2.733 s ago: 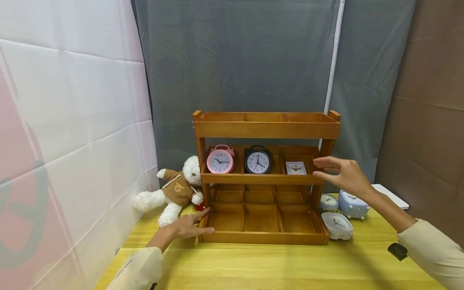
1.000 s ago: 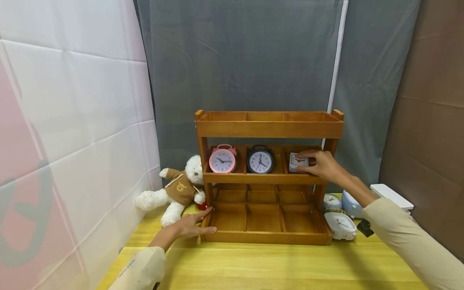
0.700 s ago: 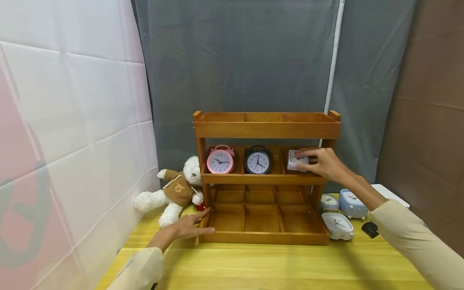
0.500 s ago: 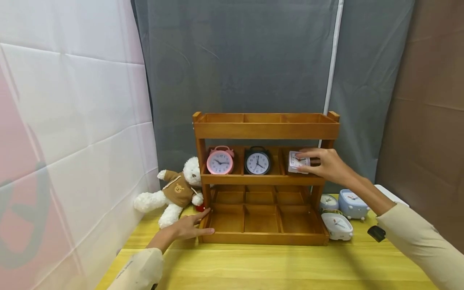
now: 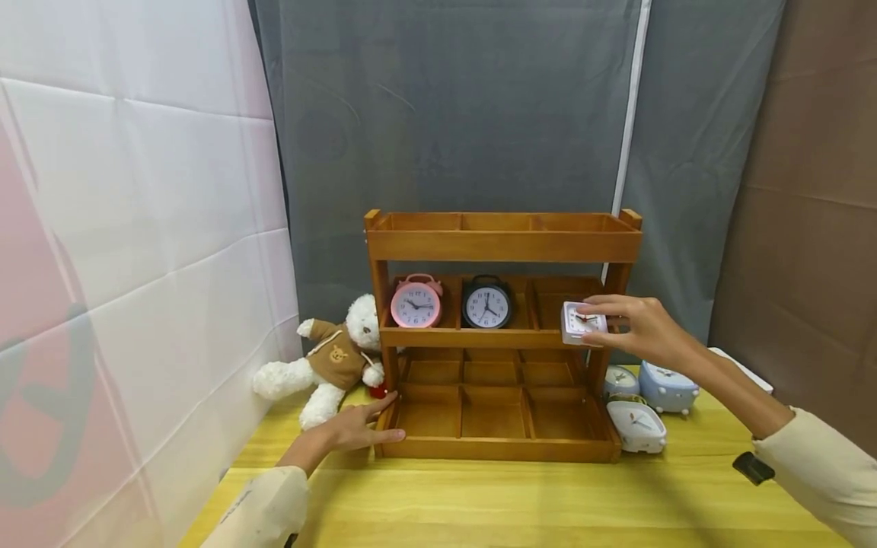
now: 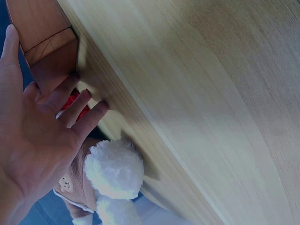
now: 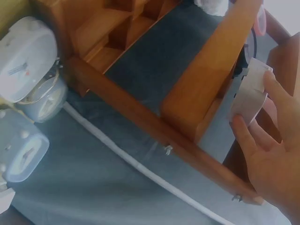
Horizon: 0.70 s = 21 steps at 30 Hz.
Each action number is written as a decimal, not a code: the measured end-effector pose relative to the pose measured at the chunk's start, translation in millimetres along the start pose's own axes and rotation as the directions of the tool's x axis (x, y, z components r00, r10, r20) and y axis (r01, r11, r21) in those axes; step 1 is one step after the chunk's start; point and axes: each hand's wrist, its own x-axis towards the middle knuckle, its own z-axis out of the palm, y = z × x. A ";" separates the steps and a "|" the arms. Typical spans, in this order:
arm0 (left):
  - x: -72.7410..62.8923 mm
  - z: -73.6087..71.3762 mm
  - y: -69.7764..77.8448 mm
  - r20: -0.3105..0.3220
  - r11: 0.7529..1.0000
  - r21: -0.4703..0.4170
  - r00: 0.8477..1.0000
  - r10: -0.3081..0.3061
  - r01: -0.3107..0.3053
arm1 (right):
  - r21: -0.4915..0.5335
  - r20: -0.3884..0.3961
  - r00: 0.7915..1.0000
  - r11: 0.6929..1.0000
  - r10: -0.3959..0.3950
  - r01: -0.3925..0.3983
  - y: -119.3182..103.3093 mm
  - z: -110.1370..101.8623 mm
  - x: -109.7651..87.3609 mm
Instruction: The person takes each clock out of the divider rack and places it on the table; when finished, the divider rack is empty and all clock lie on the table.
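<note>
My right hand [image 5: 637, 327] pinches a small white square alarm clock [image 5: 579, 323] between thumb and fingers. The clock is in front of the right end of the middle tier of a wooden shelf rack [image 5: 507, 245]; the right wrist view shows the clock [image 7: 251, 89] from its side. My left hand [image 5: 349, 428] rests against the rack's lower left corner with its fingers spread and straight. On the middle tier stand a round pink alarm clock [image 5: 416, 304] on the left and a round black alarm clock [image 5: 487, 304] in the middle compartment.
A white plush bear [image 5: 339, 358] in a brown hoodie leans left of the rack. To the right stand a white clock [image 5: 637, 428], a round blue clock [image 5: 621, 380] and a square blue clock [image 5: 668, 388]. A white flat object [image 5: 743, 368] lies behind them.
My right hand reached into the right compartment and took hold of the small white clock. It then lifted the clock out, forward and to the right. My left hand stayed put.
</note>
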 end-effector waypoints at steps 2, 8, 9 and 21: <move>-0.6 0.9 0.6 -0.001 1.000 -0.002 1.000 0.001 -0.001 | -0.028 -0.011 1.000 1.000 -0.013 0.013 1.1 -1.6 -7.1; 0.7 1.6 2.9 0.003 1.000 0.021 1.000 0.004 -0.004 | -0.099 -0.038 0.997 0.993 -0.072 0.068 12.4 -9.1 -31.8; 1.1 1.3 3.3 0.004 1.000 0.025 1.000 0.004 -0.004 | -0.112 -0.043 0.996 0.991 -0.080 0.074 14.7 -10.8 -36.0; 0.0 -2.9 3.0 0.026 0.999 0.043 1.000 -0.018 0.017 | -0.102 -0.020 0.999 0.994 0.038 -0.040 29.1 -23.9 -78.9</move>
